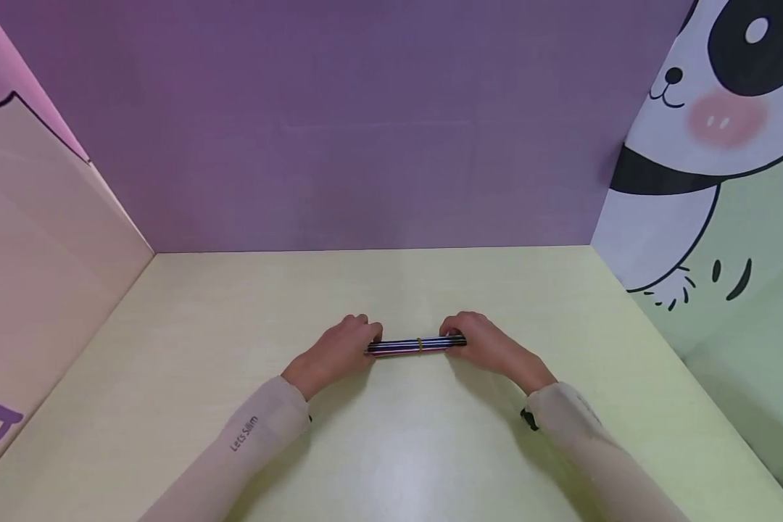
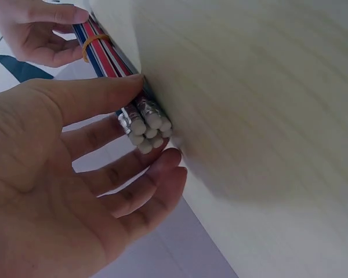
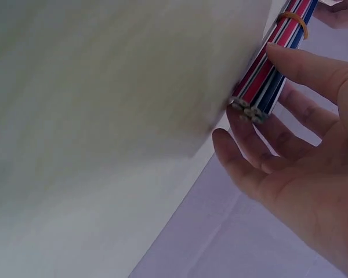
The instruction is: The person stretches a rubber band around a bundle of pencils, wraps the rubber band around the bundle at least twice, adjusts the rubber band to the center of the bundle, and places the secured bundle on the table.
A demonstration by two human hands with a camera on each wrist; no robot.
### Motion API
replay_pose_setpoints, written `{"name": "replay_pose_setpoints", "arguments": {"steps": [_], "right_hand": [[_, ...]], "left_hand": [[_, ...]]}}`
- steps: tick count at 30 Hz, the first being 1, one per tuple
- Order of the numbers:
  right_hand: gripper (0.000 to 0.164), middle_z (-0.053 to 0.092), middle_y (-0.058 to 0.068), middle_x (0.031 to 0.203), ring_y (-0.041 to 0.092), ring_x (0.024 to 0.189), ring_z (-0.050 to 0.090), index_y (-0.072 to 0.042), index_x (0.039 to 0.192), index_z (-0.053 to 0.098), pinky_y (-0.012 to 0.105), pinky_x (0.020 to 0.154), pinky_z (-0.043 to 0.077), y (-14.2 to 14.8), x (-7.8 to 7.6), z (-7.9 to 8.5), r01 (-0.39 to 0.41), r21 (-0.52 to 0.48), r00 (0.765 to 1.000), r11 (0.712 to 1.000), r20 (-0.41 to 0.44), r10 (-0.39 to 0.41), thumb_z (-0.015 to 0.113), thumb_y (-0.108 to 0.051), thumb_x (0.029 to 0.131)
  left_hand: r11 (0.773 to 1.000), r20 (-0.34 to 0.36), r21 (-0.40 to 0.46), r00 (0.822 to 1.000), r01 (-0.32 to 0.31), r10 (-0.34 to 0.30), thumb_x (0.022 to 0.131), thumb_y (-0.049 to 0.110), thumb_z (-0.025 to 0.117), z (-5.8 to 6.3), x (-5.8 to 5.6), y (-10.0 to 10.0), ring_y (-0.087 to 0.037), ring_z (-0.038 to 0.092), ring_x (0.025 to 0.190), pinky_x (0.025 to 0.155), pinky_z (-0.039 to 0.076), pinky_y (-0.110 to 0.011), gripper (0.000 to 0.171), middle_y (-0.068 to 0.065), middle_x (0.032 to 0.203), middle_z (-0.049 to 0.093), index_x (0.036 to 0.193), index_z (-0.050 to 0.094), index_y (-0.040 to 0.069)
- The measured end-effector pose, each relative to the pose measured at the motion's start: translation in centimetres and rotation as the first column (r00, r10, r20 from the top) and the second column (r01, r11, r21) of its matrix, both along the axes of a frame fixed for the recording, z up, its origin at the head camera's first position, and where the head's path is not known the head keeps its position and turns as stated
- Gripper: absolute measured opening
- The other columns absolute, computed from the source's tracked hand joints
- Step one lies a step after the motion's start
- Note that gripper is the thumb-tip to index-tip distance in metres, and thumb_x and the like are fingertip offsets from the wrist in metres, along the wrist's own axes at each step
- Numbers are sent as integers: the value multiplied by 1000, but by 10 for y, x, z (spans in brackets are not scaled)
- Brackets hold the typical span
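Observation:
A bundle of striped pencils (image 1: 404, 347) lies crosswise between my hands, at or just above the tabletop. Around its middle runs a yellow-orange rubber band (image 2: 95, 41). My left hand (image 1: 344, 351) pinches the end with white erasers (image 2: 153, 121) in silvery ferrules, thumb on one side and fingers on the other. At the opposite end, my right hand (image 1: 489, 346) holds the bundle between thumb and fingers. The blunt pencil ends (image 3: 249, 110) show in the right wrist view. Red, dark blue and white stripes run along the pencils.
The pale wood-grain table (image 1: 391, 449) extends around both hands. A purple panel (image 1: 378, 130) rises at its back edge. A pinkish panel (image 1: 46, 239) stands on the left, and a green panel with a panda drawing (image 1: 744, 304) on the right.

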State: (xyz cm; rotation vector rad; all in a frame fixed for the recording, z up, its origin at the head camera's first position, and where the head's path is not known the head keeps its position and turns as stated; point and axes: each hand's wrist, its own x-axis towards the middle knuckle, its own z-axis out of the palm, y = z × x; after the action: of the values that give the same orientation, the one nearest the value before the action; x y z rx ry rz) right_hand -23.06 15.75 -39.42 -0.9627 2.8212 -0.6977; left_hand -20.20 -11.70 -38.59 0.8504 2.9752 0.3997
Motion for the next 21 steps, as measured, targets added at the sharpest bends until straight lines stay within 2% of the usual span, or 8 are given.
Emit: {"name": "replay_pose_setpoints", "arguments": {"steps": [5, 10, 13, 18, 21], "right_hand": [[35, 67, 6, 103, 22, 95, 60, -1, 117, 63, 41, 90, 50, 13, 9, 1, 49, 27, 999, 998, 5, -50, 76, -5, 85], [46, 65, 12, 114, 29, 107, 60, 3, 126, 58, 46, 96, 48, 31, 22, 5, 67, 49, 998, 997, 16, -67, 76, -6, 85], [47, 65, 13, 116, 31, 108, 60, 4, 128, 58, 48, 96, 48, 41, 29, 6, 62, 31, 997, 998, 32, -63, 75, -6, 86], [42, 64, 15, 126, 36, 120, 57, 3, 129, 60, 52, 102, 44, 49, 36, 4, 17, -7, 999, 1000, 35, -17, 72, -9, 90], [40, 63, 15, 128, 37, 123, 54, 2, 129, 61, 53, 104, 42, 52, 38, 2, -14, -14, 999, 1000, 32, 14, 70, -10, 92]], "left_hand": [[999, 24, 15, 999, -40, 40, 87, 6, 73, 3, 11, -8, -29, 54, 93, 74, 50, -37, 43, -12, 103, 59, 127, 58, 3], [997, 56, 21, 996, -71, 70, 86, 5, 73, 4, 22, -23, -29, 52, 98, 73, 50, -36, 54, -12, 109, 57, 135, 52, 4], [998, 40, 13, 997, -68, 67, 87, 6, 74, 2, 28, -29, -32, 55, 102, 77, 52, -38, 52, -15, 113, 58, 134, 53, 1], [999, 23, 2, 999, -35, 35, 92, 11, 71, -1, 36, -32, -37, 54, 113, 91, 51, -45, 49, -19, 122, 59, 136, 53, -3], [999, 29, 2, 999, -32, 32, 95, 11, 68, -1, 38, -31, -38, 53, 115, 93, 50, -47, 48, -19, 125, 59, 138, 52, -3]]}}
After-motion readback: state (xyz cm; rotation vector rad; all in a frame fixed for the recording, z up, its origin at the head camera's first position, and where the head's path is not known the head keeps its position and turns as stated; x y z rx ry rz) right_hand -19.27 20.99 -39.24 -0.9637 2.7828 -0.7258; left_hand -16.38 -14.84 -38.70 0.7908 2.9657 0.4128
